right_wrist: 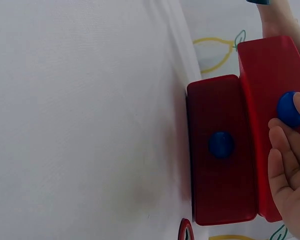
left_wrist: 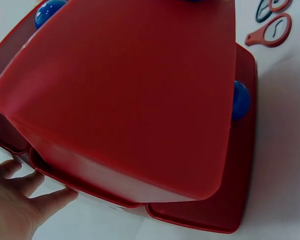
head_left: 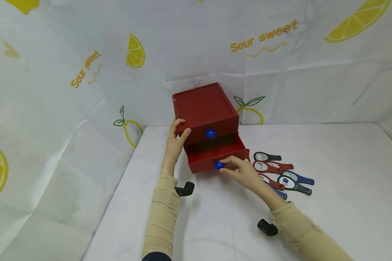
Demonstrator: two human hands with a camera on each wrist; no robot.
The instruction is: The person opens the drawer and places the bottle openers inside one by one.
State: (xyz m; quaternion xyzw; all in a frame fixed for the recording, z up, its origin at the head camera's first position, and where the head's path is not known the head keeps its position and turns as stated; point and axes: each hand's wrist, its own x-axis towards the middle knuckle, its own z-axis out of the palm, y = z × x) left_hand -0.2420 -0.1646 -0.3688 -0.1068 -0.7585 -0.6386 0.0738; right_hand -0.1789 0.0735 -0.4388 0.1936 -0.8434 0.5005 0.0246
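A red drawer box [head_left: 204, 103] with blue knobs stands against the back wall, its middle drawer [head_left: 199, 166] pulled out. In the left wrist view that drawer juts forward between two closed drawer fronts. My left hand [head_left: 174, 145] rests on the box's left front corner, thumb at the front and a finger over the top edge. Its fingertips [left_wrist: 70, 192] touch the box's side in the left wrist view. My right hand [head_left: 243, 172] pinches the pulled-out drawer's blue knob [head_left: 219, 165] between thumb and fingers. The part of the drawer's inside that shows is bare red.
Right of the box lies a group of flat tools [head_left: 267, 166] with oval ringed heads and red, blue or black handles. A white lemon-print sheet [head_left: 189, 43] hangs behind. Black curved pieces [head_left: 268, 227] stick out by both wrists above the white table [head_left: 222, 224].
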